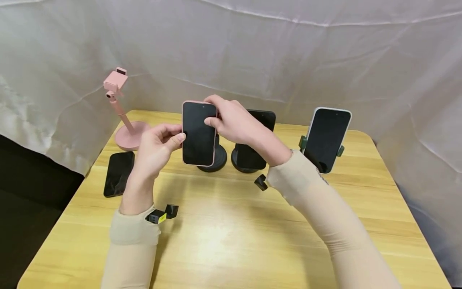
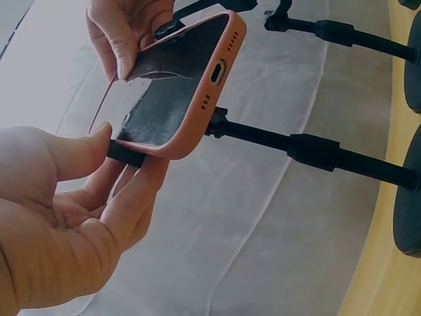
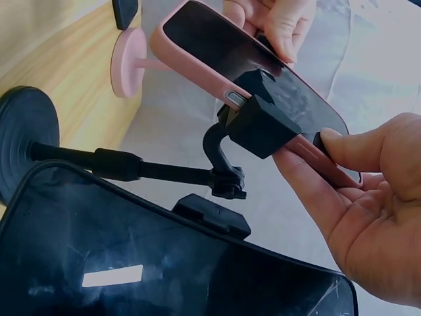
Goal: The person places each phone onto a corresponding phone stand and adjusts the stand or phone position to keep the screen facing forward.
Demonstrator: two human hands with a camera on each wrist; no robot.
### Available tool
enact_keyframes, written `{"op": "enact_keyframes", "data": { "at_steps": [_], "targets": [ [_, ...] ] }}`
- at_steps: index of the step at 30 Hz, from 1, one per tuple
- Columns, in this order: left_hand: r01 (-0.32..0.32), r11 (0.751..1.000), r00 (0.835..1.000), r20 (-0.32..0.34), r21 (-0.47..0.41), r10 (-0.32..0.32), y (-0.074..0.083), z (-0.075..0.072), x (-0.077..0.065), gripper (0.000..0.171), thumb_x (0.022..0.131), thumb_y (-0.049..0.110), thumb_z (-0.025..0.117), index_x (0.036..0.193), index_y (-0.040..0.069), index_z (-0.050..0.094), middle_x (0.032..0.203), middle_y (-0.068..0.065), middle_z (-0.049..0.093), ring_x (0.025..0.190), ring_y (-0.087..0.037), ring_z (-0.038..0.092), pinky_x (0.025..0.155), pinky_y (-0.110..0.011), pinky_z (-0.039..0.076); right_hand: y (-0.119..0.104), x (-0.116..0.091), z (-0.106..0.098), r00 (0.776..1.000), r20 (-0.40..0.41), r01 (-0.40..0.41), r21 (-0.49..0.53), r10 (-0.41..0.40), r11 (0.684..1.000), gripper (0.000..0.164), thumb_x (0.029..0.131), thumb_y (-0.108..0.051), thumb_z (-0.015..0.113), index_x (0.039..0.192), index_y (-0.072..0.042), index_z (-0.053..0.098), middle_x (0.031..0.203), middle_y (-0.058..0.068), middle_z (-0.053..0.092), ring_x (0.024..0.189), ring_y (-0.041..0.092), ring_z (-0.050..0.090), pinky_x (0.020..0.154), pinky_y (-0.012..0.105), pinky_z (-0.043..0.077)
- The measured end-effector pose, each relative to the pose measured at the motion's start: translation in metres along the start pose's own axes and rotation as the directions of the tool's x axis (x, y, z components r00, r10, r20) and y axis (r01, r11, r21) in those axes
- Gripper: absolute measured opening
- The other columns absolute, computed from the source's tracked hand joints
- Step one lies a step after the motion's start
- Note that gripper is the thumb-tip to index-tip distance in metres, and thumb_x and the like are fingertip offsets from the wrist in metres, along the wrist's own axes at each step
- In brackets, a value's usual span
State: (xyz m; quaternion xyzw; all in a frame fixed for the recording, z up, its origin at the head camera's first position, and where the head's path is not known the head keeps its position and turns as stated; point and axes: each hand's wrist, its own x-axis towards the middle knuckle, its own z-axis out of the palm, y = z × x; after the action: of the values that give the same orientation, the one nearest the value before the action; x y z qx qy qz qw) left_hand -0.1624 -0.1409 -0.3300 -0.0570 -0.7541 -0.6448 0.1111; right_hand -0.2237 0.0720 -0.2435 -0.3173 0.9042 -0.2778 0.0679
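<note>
We see the pink-cased smartphone (image 1: pixel 198 134) upright above the desk (image 1: pixel 216 228), its screen toward us, at the black clamp (image 3: pixel 263 128) of a black phone stand (image 1: pixel 219 160); how firmly the clamp grips it, we cannot tell. Both hands are closed to a pinch. The left hand (image 1: pixel 154 152) pinches the left edge of the pink-cased smartphone, thumb in front and fingers behind; the right hand (image 1: pixel 234 120) grips its upper right side, thumb at the screen's edge. Just right of the pink-cased smartphone we find a black-cased smartphone (image 1: pixel 250 156) on a second black stand, partly hidden by the right forearm. Farther right of it, a white-cased smartphone (image 1: pixel 326 140) leans in a dark green holder (image 1: pixel 302 142). Left of it stands a pink phone stand (image 1: pixel 124 117); a black smartphone (image 1: pixel 119 173) lies flat on the desk, left of it and nearer the person.
</note>
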Motion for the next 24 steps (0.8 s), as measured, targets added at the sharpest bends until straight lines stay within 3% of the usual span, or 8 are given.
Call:
{"op": "enact_keyframes", "data": {
  "at_steps": [8,13,16,24],
  "targets": [
    [0.004,0.998,0.998,-0.056,-0.062,-0.008,-0.007,0.010,0.005,0.027,0.100,-0.003,0.065,0.124,-0.015,0.066,0.102,0.001,0.068,0.087,-0.007,0.067,0.082,-0.019,0.059,0.001,0.004,0.000,1.000,-0.015,-0.023,-0.014,0.022,1.000,0.046,0.107,-0.019,0.059,0.150,-0.008,0.045,0.113,0.011,0.067,0.088,0.021,0.066,0.080,0.032,0.052],
    [-0.016,0.999,0.996,-0.084,-0.040,0.013,-0.009,0.013,0.006,0.027,0.101,-0.001,0.065,0.125,-0.012,0.066,0.113,-0.017,0.067,0.089,-0.007,0.066,0.084,-0.018,0.058,-0.006,0.004,0.008,0.996,-0.076,-0.055,-0.078,0.049,0.995,0.058,0.108,-0.019,0.057,0.160,-0.007,0.034,0.149,0.013,0.055,0.128,0.025,0.059,0.103,0.034,0.050],
    [-0.056,0.998,0.993,-0.105,-0.012,0.054,-0.008,0.016,0.006,0.024,0.100,-0.002,0.066,0.122,-0.011,0.068,0.115,-0.023,0.068,0.088,-0.006,0.066,0.083,-0.018,0.058,-0.009,0.002,0.014,0.988,-0.149,-0.065,-0.112,0.048,0.992,0.059,0.108,-0.016,0.057,0.160,-0.005,0.033,0.158,0.014,0.045,0.141,0.028,0.050,0.113,0.039,0.044],
    [-0.101,0.994,0.984,-0.144,0.029,0.104,-0.005,0.023,0.006,0.020,0.098,-0.003,0.068,0.117,-0.011,0.068,0.113,-0.023,0.069,0.085,-0.006,0.066,0.081,-0.018,0.057,-0.015,-0.004,0.024,0.966,-0.260,-0.063,-0.188,0.012,0.980,0.058,0.108,-0.013,0.052,0.161,-0.003,0.030,0.158,0.016,0.040,0.131,0.028,0.057,0.101,0.040,0.053]
  ]
}}
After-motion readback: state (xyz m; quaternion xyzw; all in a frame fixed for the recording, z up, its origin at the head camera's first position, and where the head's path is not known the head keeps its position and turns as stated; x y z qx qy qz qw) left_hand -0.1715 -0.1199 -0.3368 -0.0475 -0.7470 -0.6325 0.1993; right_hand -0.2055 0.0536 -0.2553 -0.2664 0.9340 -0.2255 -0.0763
